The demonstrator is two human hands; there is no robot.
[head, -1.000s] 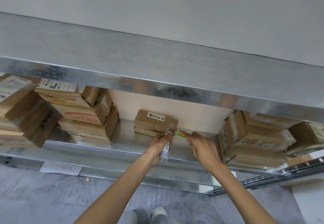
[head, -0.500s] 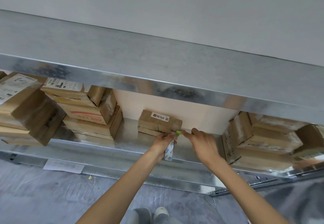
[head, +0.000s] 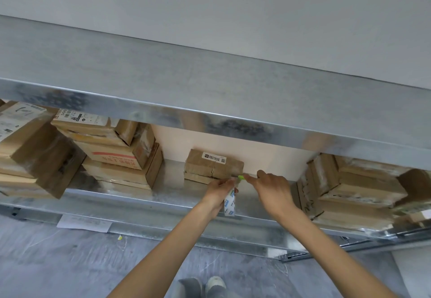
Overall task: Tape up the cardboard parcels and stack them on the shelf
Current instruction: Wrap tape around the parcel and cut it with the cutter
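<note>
My left fingers (head: 224, 183) still grip the tape roll (head: 229, 202). My right fingers (head: 251, 178), pinching a green tab (head: 240, 177), have edged up to the parcel (head: 213, 165) on the shelf (head: 168, 188). Taping looks nearly finished, I judge.

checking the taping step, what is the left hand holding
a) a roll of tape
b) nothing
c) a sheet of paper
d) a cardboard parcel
a: the left hand grips a white roll of tape with blue print in front of the middle parcel, while the right hand pinches a small green item.
</note>
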